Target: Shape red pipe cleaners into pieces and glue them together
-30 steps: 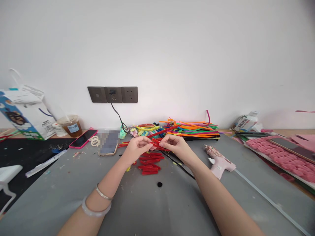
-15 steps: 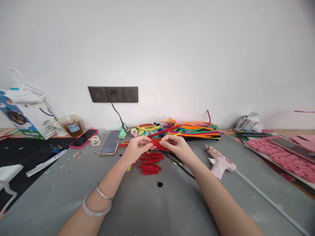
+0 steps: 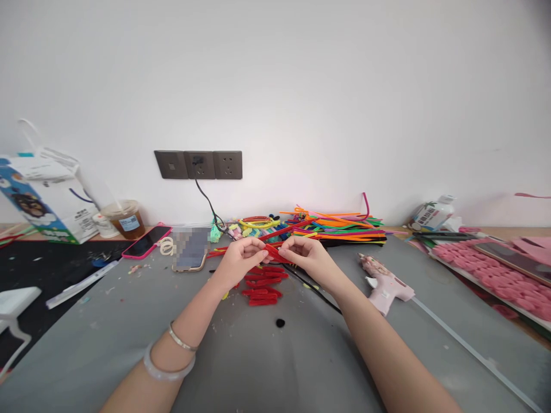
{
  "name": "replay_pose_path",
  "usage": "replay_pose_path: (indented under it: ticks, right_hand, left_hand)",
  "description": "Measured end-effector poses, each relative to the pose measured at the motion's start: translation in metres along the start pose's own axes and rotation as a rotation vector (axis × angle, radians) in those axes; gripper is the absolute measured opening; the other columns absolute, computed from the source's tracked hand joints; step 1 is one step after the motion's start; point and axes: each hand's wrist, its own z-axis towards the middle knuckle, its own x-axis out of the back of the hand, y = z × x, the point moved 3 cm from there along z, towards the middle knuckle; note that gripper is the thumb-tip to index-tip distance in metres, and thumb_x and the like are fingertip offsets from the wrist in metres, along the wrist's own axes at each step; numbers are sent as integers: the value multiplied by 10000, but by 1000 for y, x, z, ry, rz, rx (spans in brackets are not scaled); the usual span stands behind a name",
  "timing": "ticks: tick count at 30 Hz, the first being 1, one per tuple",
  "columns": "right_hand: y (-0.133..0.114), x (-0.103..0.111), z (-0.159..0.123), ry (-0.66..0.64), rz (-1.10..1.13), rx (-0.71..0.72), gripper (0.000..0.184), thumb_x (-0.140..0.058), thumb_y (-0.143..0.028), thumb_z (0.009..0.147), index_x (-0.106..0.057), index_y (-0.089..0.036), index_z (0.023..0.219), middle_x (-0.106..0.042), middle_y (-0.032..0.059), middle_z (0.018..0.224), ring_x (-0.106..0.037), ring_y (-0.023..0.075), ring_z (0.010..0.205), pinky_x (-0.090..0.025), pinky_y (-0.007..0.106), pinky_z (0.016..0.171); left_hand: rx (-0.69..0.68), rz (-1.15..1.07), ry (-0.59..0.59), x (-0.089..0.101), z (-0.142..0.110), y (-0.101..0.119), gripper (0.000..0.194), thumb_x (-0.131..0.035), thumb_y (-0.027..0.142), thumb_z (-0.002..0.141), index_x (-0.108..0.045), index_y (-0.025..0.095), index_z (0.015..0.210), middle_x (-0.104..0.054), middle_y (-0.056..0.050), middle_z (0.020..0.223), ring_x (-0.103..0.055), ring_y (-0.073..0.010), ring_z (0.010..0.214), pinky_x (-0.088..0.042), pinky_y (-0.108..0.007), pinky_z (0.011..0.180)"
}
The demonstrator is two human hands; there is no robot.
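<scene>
There is room on the gray mat (image 3: 241,367) in front of the red strips (image 3: 262,299); a pink glue gun (image 3: 390,288) blocks the right.

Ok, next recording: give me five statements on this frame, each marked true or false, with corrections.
1. The left hand and right hand hold a red strip between them. True.
2. The glue gun lies to the left of both hands. False: it lies to the right of the right hand.
3. A plug sits in the middle one of three wall plates. True.
4. The bangles are on the right arm. False: both are on the left arm.
5. The black disc lies nearer the camera than the folded red pieces. True.
</scene>
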Motion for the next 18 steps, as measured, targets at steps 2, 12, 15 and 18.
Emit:
replay_pose_path:
  ticks: [2,12,15,18]
  right_hand:
    - [0,0,0,-2,-14,2,262,-694,-434,800,-622,-188,747,-610,-2,707,-533,146,653,-405,287,629]
    - [-3,-3,0,-40,28,90,211,-678,-405,822,-630,-200,818,-593,-5,743,-539,155,690,-421,293,651]
    - [-5,-4,0,-49,1,159,174,-654,-371,852,-663,-202,892,-606,5,777,-541,159,713,-427,298,667]
    - [-6,-5,-1,-33,-58,215,184,-627,-352,878,-691,-204,966,-616,15,782,-528,162,705,-427,305,667]
  left_hand:
    - [1,8,1,0,0,1,226,-693,354,810,-602,165,895,-756,-61,854,-730,-194,831,-524,-257,683]
    - [-8,15,-16,0,-1,0,235,-690,369,810,-611,164,895,-762,-75,878,-730,-200,840,-545,-276,720]
    - [-14,18,-19,0,-1,0,230,-687,366,812,-610,164,891,-762,-73,875,-727,-195,833,-545,-273,720]
    - [-14,21,-16,0,-1,1,235,-689,368,808,-607,162,886,-758,-73,866,-725,-198,829,-544,-275,712]
